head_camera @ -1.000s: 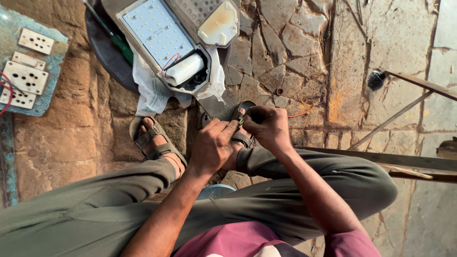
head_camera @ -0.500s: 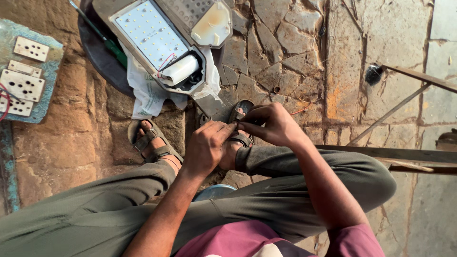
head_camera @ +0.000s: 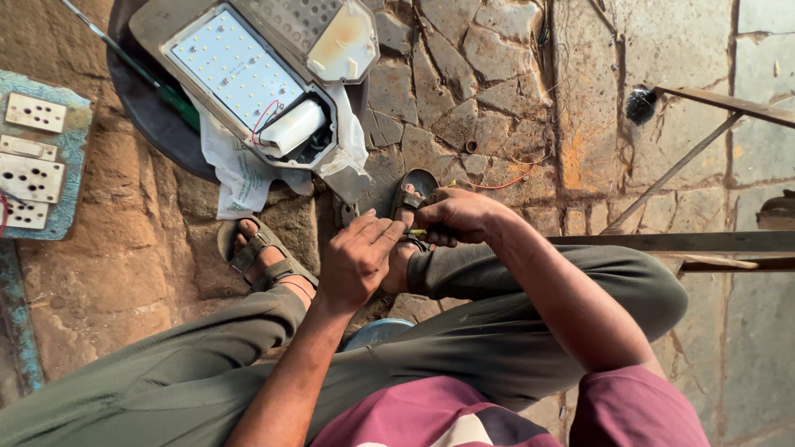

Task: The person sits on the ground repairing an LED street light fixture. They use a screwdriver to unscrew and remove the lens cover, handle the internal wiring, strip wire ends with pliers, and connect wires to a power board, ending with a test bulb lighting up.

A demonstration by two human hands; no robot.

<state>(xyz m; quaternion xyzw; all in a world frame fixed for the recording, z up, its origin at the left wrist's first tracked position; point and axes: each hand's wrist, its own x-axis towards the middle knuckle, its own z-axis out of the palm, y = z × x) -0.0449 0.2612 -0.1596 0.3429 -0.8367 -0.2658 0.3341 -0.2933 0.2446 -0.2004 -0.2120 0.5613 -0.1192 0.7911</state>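
Observation:
My left hand (head_camera: pixel 358 258) and my right hand (head_camera: pixel 458 214) meet above my right sandalled foot (head_camera: pixel 411 199), between my knees. The right hand is closed on a small tool with a yellow-green handle (head_camera: pixel 420 233). The left hand's fingers pinch something tiny at the tool's tip; it is too small to make out. An opened grey street-lamp housing (head_camera: pixel 248 70) with a white LED panel, a white cylinder and red wires lies on the stone floor in front of my feet.
A dark round pan (head_camera: pixel 141 116) and white paper (head_camera: pixel 236 170) lie under the lamp, with a green-handled screwdriver (head_camera: pixel 170 91) beside it. A board of white sockets (head_camera: pixel 29 157) is at the left. A metal frame (head_camera: pixel 687 240) stands at the right. My left foot (head_camera: pixel 261 252) rests on the stones.
The view has shifted a little. My two hands have stayed together above the right foot, with the left fingers now stretched towards the tool tip.

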